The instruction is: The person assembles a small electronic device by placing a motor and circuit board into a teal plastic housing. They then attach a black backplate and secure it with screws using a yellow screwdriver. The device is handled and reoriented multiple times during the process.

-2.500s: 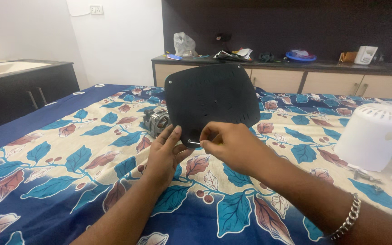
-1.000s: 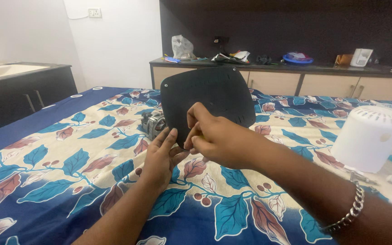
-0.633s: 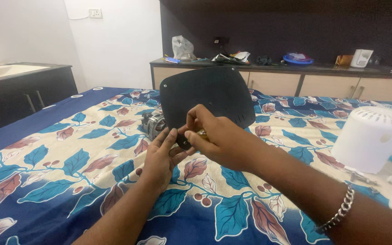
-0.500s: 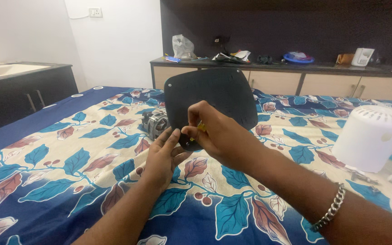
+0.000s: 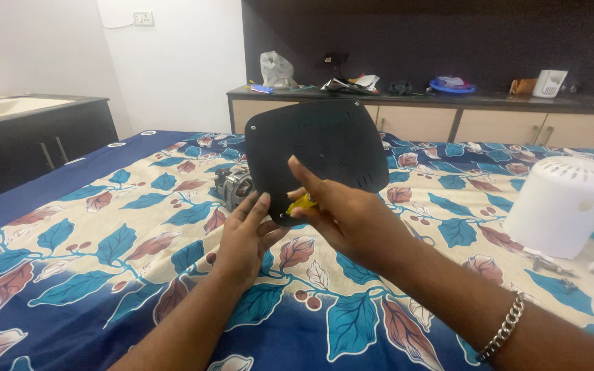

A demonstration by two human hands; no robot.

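Observation:
A dark rounded plate (image 5: pixel 317 148) with small holes stands upright on the bed. My left hand (image 5: pixel 245 233) steadies it from the lower left, fingers flat against its bottom edge. My right hand (image 5: pixel 342 213) grips a small yellow-handled screwdriver (image 5: pixel 302 203), its tip against the plate's bottom corner. A grey electric motor (image 5: pixel 234 185) lies on the bed just behind the plate's left side, partly hidden by it.
The blue and cream leaf-print sheet (image 5: pixel 104 233) covers the bed. A white vented plastic housing (image 5: pixel 564 204) stands at the right, with loose screws (image 5: pixel 548 264) and white parts beside it. A cluttered dresser (image 5: pixel 414 110) runs along the back wall; a dark cabinet (image 5: pixel 36 137) is at left.
My right hand turned at the plate's bottom corner, swapping a pinched screw for the yellow-handled screwdriver now showing in the palm. The plate tilted slightly. My left hand stayed put.

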